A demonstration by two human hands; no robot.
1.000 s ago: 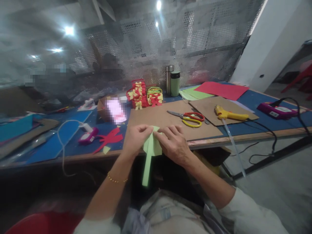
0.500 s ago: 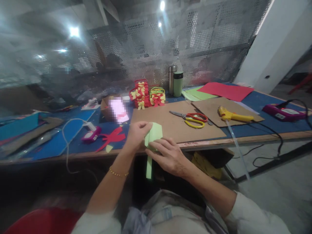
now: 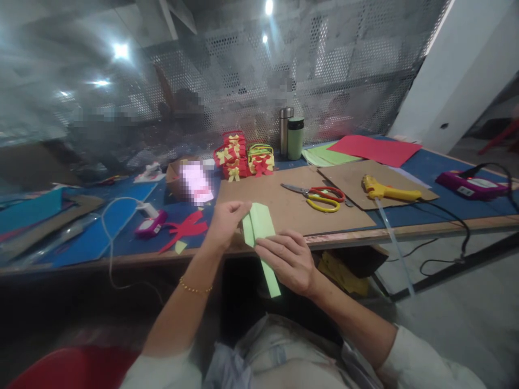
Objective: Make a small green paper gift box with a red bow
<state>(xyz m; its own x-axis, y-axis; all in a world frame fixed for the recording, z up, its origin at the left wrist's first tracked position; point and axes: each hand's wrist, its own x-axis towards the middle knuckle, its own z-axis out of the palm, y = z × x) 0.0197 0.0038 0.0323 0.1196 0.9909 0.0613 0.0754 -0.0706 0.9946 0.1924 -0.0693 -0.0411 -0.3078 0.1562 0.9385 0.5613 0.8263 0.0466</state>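
Observation:
Between my hands, at the front edge of the table, is a folded piece of light green paper with a narrow strip hanging down from it. My left hand pinches its upper left edge between thumb and fingers. Lower down, my right hand grips the right side, fingers lying across the paper and thumb hidden behind it. Just beyond lies a sheet of brown cardboard, with red-and-yellow-handled scissors resting on it.
A yellow glue gun lies on another cardboard piece at right. Small red and yellow bow-trimmed baskets, a green cup and a steel flask stand behind. Left are a red paper cutout and a purple device with a cable.
The green paper has turned, so its hanging strip now slants down to the right instead of straight down. My right hand has shifted slightly right with it.

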